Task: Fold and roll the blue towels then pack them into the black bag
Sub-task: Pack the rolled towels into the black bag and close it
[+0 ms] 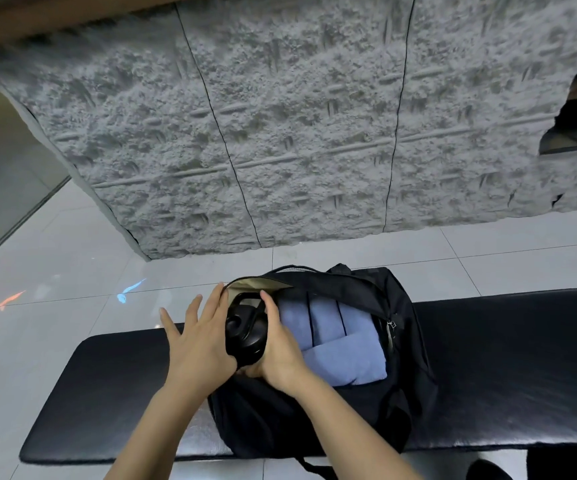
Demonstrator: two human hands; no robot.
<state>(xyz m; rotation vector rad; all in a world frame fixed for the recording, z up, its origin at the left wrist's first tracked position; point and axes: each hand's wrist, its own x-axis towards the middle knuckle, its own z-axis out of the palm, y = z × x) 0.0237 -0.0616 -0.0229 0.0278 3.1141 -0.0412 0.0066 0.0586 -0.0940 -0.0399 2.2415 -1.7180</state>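
Observation:
The black bag (398,341) lies open on a black padded bench (509,368). Inside it several rolled blue towels (328,323) stand side by side, with one more blue towel (349,363) lying across in front of them. A black bottle-like object (245,332) sits at the bag's left side, by the beige lining. My right hand (280,355) grips this black object from the right. My left hand (198,337) rests flat against its left side and the bag's edge, fingers spread.
The bench stands on a pale tiled floor (72,265). A rough grey stone wall (280,133) rises just behind it. A dark shoe (488,471) shows at the bottom right.

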